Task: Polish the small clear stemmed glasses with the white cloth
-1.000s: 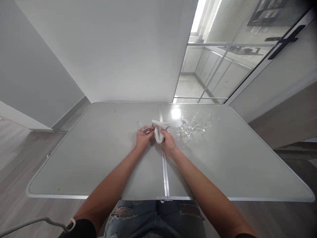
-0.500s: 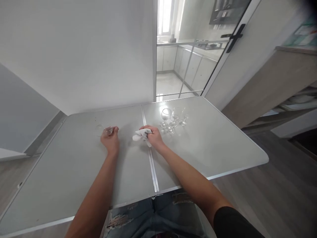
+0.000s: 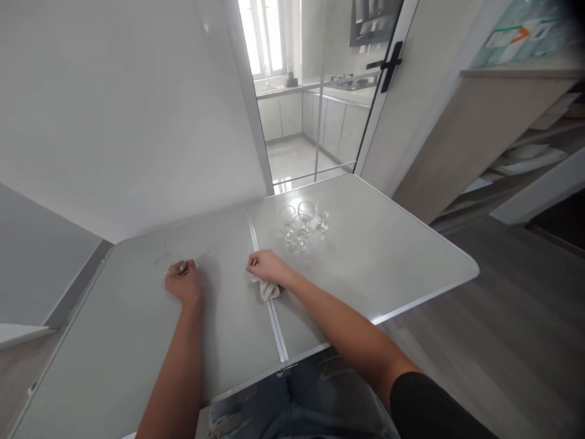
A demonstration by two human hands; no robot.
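Note:
In the head view my left hand (image 3: pixel 184 285) is closed around a clear stemmed glass (image 3: pixel 164 263), which is tipped over with its bowl pointing left. The fingers hide part of the stem and foot. My right hand (image 3: pixel 269 268) is closed, thumb against the fingers, on a white cloth (image 3: pixel 269 291) that hangs crumpled below the palm by the table's centre seam. Just beyond the right hand, several clear stemmed glasses (image 3: pixel 306 212) stand upright in a cluster.
Both arms reach over a pale folding table (image 3: pixel 375 262) with a metal trim edge and a seam across its middle. A white wall (image 3: pixel 159 122) borders the far side. Behind it is a glass door (image 3: pixel 338 122); wooden shelves (image 3: pixel 493 134) stand to the right.
The view has turned rightward. The cloth, bunched up at the right hand's fingertips before, now hangs beneath the palm. My left hand still grips the glass.

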